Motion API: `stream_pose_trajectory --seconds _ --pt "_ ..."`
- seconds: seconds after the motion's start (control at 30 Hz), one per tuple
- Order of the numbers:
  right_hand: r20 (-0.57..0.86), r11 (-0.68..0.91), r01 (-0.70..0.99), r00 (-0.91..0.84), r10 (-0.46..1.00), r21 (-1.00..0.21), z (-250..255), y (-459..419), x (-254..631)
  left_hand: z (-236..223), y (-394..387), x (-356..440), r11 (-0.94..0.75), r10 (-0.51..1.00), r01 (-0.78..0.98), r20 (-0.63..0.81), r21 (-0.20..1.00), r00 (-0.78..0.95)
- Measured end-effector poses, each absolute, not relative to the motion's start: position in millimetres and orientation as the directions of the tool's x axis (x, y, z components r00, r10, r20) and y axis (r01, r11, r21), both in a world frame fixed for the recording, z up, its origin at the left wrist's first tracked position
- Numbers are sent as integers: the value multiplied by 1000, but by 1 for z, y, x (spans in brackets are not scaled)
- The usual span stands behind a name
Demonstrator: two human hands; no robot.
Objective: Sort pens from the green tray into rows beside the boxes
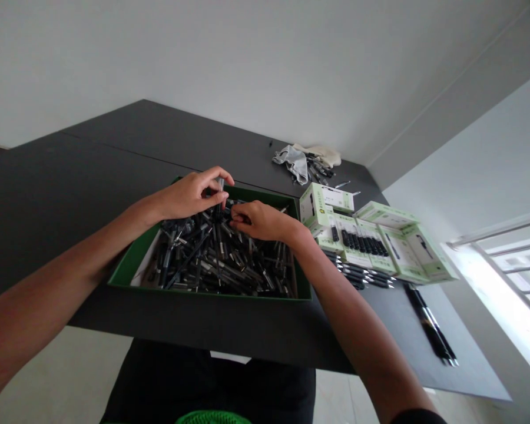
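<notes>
Pinching: left hand [193, 193], at least one slim translucent plastic pen [221, 184], upright over the green rectangular box [127, 268].
Right hand [263, 221]: curled; cannot tell what it grips.
Loose black-and-clear pens [221, 262]: glossy, heaped crisscross inside.

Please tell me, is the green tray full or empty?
The green tray is filled, not empty: a jumbled heap of pens covers most of its bottom. How deep, I cannot tell.
</notes>
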State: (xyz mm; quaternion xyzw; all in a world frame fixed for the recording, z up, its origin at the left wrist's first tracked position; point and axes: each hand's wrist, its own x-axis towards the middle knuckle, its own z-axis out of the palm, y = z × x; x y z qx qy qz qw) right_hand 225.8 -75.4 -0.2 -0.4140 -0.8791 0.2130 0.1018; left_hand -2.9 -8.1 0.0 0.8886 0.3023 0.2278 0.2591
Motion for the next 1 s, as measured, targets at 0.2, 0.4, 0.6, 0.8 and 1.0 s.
stream_pose_trajectory --seconds 0.2,0.4,0.6,0.8,1.0 --pt "116 465 811 -456 883 -355 0 -77 225 2 -8 -2 -682 654 428 234 593 719" --pt "152 347 879 -313 937 -328 -2 -73 229 4 -11 -1 -676 651 410 235 612 722" --pt "-130 241 952 -267 955 -187 -2 -77 229 5 -12 -1 -666 652 394 239 633 720" --pt "-154 276 955 -290 945 -110 13 -87 235 3 -10 -2 -667 647 381 244 640 722" --pt "-297 299 951 -307 904 -74 21 -94 231 4 -11 -1 -668 643 373 246 644 725"
